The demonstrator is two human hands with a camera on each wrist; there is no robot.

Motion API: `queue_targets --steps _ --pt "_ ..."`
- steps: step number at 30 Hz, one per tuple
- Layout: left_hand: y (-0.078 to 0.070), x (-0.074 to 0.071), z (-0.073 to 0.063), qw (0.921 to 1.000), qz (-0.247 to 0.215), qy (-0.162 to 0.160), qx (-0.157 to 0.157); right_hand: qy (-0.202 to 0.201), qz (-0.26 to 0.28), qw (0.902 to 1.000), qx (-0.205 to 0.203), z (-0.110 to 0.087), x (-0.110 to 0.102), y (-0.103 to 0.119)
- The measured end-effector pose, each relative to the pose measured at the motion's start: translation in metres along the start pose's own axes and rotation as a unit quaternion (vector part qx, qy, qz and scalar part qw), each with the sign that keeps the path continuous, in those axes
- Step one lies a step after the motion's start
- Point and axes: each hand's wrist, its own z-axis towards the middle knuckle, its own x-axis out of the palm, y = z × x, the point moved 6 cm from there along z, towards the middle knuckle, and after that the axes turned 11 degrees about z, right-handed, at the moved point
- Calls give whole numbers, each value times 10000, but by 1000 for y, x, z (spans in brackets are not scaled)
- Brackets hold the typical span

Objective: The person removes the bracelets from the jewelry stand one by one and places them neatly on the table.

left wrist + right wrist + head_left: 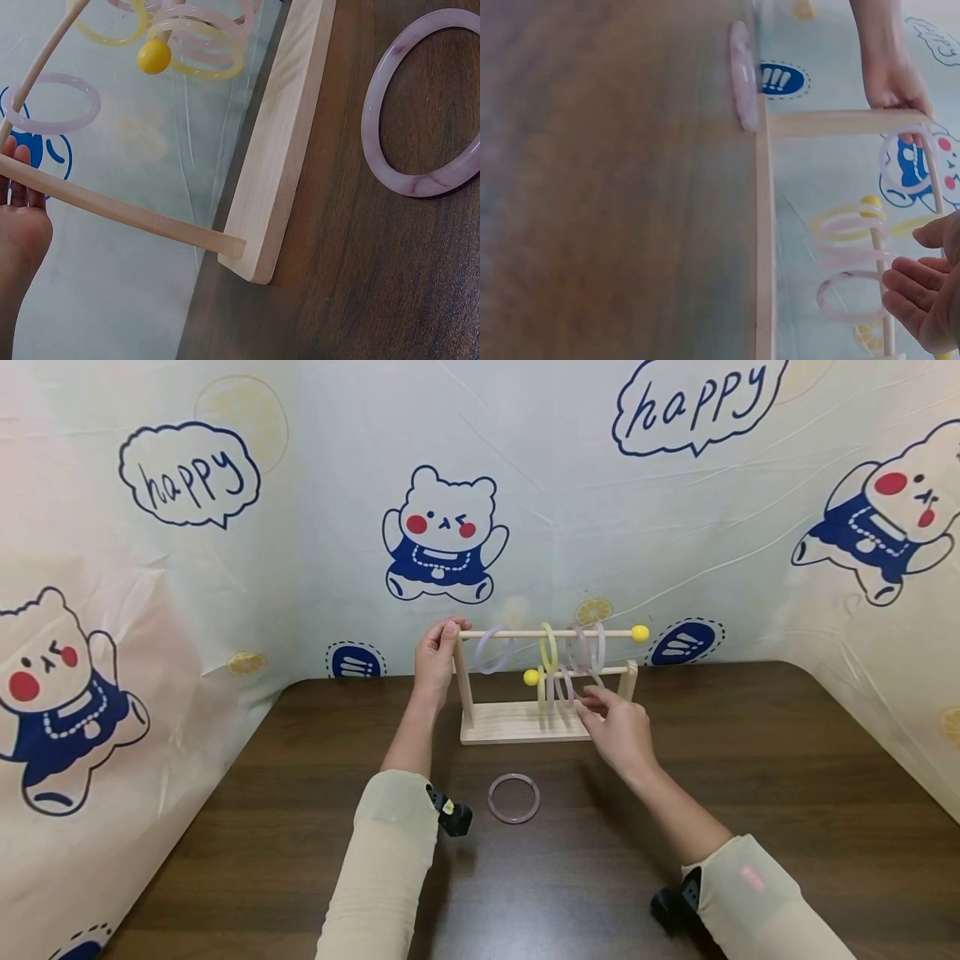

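Observation:
My left hand grips the top of the left upright of a wooden bangle rack, fingers behind the post. On its upper rod hang a lilac bangle near that hand, a yellow-green bangle and a few pale ones further right. Several yellow and pinkish bangles hang together on the lower rod. Beside them is my right hand, its fingers extended and thumb apart, with nothing between them. In the right wrist view the fingertips overlap the lower rod next to a marbled bangle.
A marbled purple bangle lies flat on the brown table, in front of the rack and between my forearms. Yellow balls cap the upper rod's right end and the lower rod's left end. A printed cloth hangs behind.

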Motion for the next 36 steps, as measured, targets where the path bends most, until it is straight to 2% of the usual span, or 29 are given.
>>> queue_targets --steps 9,19,26,27,36 --pt "-1 0 0 9999 -30 -72 147 -308 88 9995 84 12 -13 -2" --pt "-1 -1 0 9999 -16 -65 111 -675 169 9975 152 23 -29 -6" --pt "-2 -1 0 10000 0 10 36 -644 226 9975 154 35 -33 -7" --pt "-6 -1 -2 10000 4 45 7 -620 245 9976 165 37 -32 -6" --pt "-1 0 0 9999 -60 -24 104 -355 479 9967 554 50 -28 -9"
